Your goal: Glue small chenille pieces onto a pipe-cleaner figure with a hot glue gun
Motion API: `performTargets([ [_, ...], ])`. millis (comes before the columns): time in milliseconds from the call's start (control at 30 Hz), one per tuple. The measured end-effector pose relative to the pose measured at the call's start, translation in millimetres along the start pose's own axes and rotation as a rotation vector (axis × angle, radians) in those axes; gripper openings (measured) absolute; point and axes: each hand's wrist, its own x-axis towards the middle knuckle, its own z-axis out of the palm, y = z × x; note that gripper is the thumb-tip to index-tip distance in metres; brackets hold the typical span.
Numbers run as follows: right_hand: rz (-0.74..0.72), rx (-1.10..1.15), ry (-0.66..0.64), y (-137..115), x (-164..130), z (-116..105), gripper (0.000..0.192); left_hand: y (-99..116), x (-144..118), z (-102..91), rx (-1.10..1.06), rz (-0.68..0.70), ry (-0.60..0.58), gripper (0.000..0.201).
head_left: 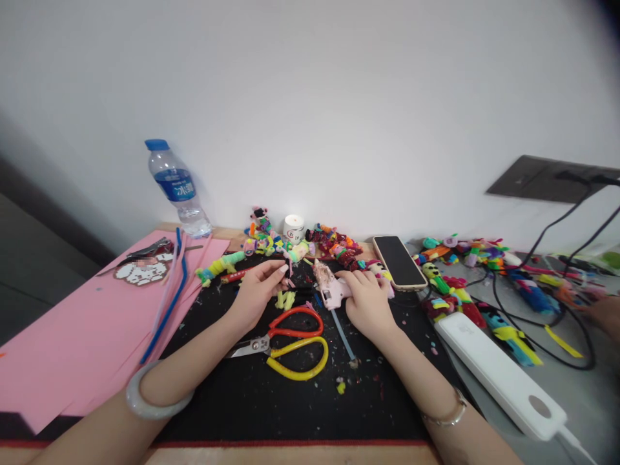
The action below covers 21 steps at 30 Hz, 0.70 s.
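My left hand (259,287) pinches a small pink piece (289,271) between thumb and fingertips above a black mat (271,400). My right hand (365,300) grips a pink hot glue gun (328,284) whose nozzle points toward the pink piece. A clear glue stick (343,336) trails out of the gun's back. Two pairs of scissors lie just below my hands, one with red handles (295,323) and one with yellow handles (300,361). Short yellow-green pieces (285,299) rest on the mat under my left hand.
Pink sheets (72,342) with blue and pink straws lie at left, a water bottle (177,188) behind them. Colourful small figures (334,244), a white jar (294,227), a phone (400,261), a white power strip (498,371) and black cables (542,349) crowd the back and right.
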Motion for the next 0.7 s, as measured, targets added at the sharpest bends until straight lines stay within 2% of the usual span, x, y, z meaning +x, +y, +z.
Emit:
performTargets([
  [100,0.041,-0.012,0.001,0.3,0.0,-0.6,0.051,-1.7,1.0,-1.7,0.017,0.014,0.019,0.031],
  [200,0.041,0.032,0.081,0.6,0.4,-1.1,0.043,-4.1,2.7,-4.1,0.046,0.036,0.023,0.028],
  [333,-0.128,0.184,0.177,-3.4,-0.1,-0.2,0.025,-6.1,4.0,-6.0,0.094,0.067,0.04,0.029],
  [533,-0.386,0.258,0.125,-15.0,-3.1,5.2,0.017,-7.9,4.0,-6.0,0.182,0.092,0.077,0.035],
  [700,-0.442,0.25,0.015,-24.4,-3.8,3.7,0.021,-9.5,3.7,-6.4,0.217,0.11,0.057,0.036],
])
